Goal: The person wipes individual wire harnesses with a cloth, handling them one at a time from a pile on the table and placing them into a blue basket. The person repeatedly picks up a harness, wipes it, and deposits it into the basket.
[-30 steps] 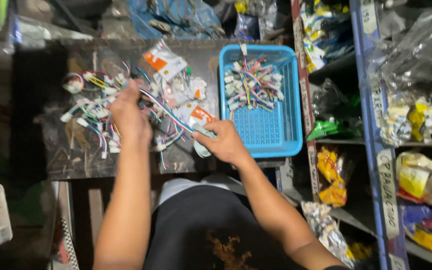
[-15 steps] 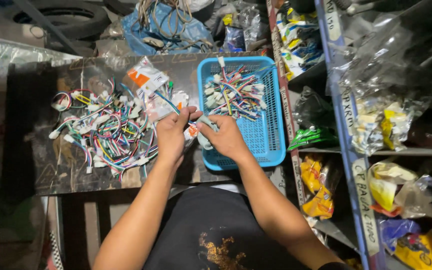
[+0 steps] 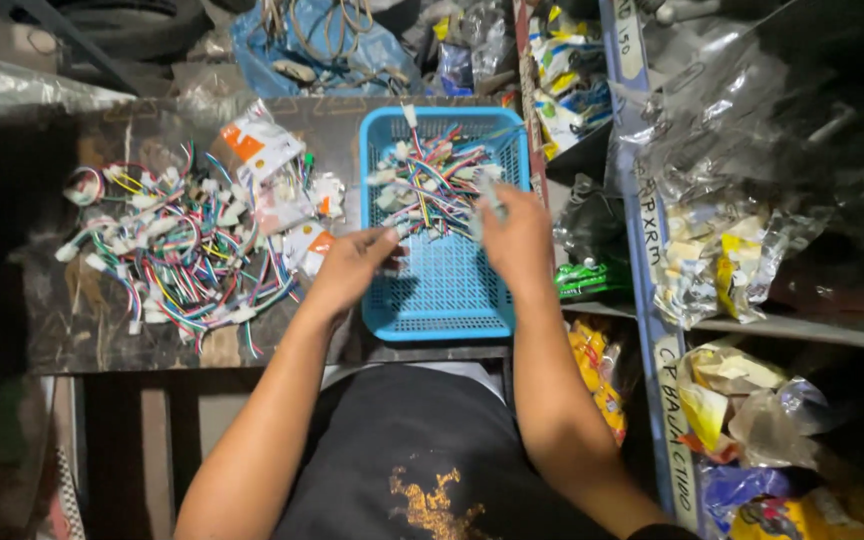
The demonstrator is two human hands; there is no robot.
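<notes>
Person seen from above, bare forearms, dark top.

Both arms uncovered from wrist to past the elbow; no sleeves, watch, rings or gloves visible on left hand (image 3: pixel 350 268) or right hand (image 3: pixel 518 236). Below the hands, toward the body, a black short-sleeve shirt covers the torso, with a worn golden-orange print patch low on the chest. A strip of lighter grey-white cloth shows just above the shirt's upper edge, between the two forearms. Fingertips slightly blurred, nails not readable.
</notes>
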